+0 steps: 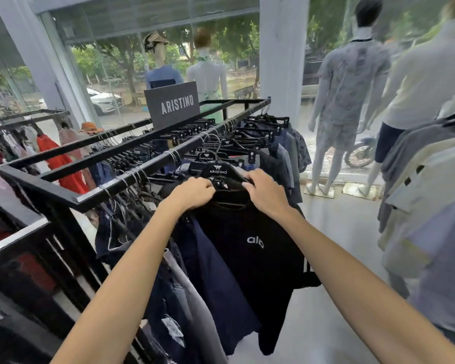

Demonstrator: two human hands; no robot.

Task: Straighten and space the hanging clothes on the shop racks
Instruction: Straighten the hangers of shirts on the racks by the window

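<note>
Both hands are working on the black shirt (250, 248), which is hanging dead centre at the near end of the black rack (147, 168). The left hand (195, 191) is gripping the shirt's shoulder at 9 o'clock of the hanger (218, 171), fingers (206, 185) curled into the fabric. The right hand (264, 191) is gripping the other shoulder at 3 o'clock, its fingers curled round it too. The shirt's white logo is facing the camera, and it's touching a navy shirt (210, 271) at its 8 o'clock. More hangers are lining the rail toward 12 o'clock, where a dark sign (172, 105) is standing. A mannequin (350, 82) in a patterned outfit is standing by the window at 2 o'clock.
</note>
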